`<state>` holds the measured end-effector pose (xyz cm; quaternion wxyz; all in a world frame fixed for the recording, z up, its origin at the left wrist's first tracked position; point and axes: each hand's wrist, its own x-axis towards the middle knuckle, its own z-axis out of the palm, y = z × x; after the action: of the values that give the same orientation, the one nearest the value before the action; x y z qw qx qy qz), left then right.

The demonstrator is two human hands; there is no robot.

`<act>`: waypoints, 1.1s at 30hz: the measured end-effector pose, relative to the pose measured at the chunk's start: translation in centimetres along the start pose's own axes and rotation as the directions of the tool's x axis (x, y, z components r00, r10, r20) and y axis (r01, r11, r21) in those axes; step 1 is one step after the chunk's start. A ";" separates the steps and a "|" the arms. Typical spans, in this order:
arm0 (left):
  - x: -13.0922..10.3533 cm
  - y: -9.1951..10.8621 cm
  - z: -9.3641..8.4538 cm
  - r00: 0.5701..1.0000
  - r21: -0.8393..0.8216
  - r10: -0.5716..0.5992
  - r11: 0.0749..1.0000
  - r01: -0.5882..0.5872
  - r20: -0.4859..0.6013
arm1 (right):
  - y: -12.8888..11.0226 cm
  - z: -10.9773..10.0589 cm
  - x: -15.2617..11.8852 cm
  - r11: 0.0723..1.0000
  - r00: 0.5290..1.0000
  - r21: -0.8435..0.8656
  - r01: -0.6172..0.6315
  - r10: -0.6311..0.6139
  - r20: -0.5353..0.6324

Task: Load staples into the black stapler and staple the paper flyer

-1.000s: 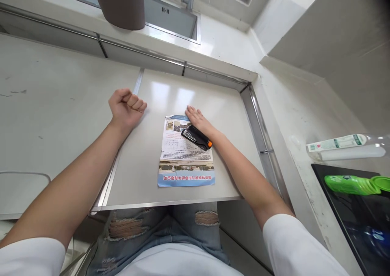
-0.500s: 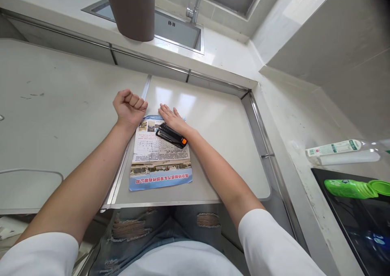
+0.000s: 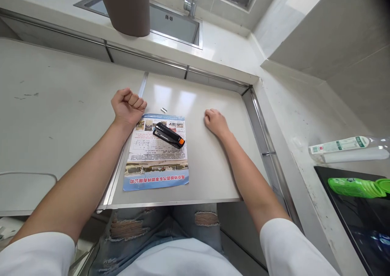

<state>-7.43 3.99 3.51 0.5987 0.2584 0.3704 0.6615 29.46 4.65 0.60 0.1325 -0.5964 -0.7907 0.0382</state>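
Observation:
My left hand (image 3: 128, 106) rests on the table in a loose fist, its palm side turned up, beside the top left corner of a printed leaflet (image 3: 158, 178). No object shows in its fingers. A black stapler (image 3: 168, 135) with an orange end lies slanted across the leaflet's upper part, touched by neither hand. Just beyond the leaflet's top edge are small silvery staple strips (image 3: 163, 110). To the right of the leaflet, my right hand (image 3: 216, 122) lies on the table with fingers curled in, and nothing can be seen in it.
Behind the white folding table (image 3: 207, 166) is a counter with a sink (image 3: 175, 24), a faucet (image 3: 191, 7) and a brown cylindrical container (image 3: 129, 11). On the right counter lie a clear plastic bottle (image 3: 341, 146) and a green bottle (image 3: 353, 186) on a black panel (image 3: 350, 223).
My right hand has moved right, off the area at the leaflet's top edge, and its fingers have curled in. The staple strips there are now uncovered. My left fist stays in place.

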 end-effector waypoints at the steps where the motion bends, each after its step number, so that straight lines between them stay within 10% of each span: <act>1: 0.0 0.0 0.0 1.000 0.006 -0.001 1.000 0.001 0.004 | 1.8 -0.4 -0.5 0.998 0.999 -0.044 -0.046 0.045 -0.014; 7: 0.0 -0.3 0.0 0.993 0.052 0.021 0.998 -0.028 0.117 | 7.8 -0.7 -2.2 0.976 0.969 -0.059 -0.212 0.202 -0.144; 14: -0.1 -0.7 0.2 0.986 0.213 -0.002 0.976 -0.035 0.168 | 7.4 -0.3 -1.7 0.979 0.966 -0.024 -0.203 0.197 -0.165; 33: -0.7 -1.0 1.5 0.981 0.008 -0.194 0.981 0.194 -0.003 | 7.3 -0.9 -1.7 0.981 0.993 0.171 -0.090 0.101 -0.058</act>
<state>-5.54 3.55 3.72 0.6590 0.2228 0.3972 0.5986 36.94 5.03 -0.38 0.2064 -0.6214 -0.7502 0.0915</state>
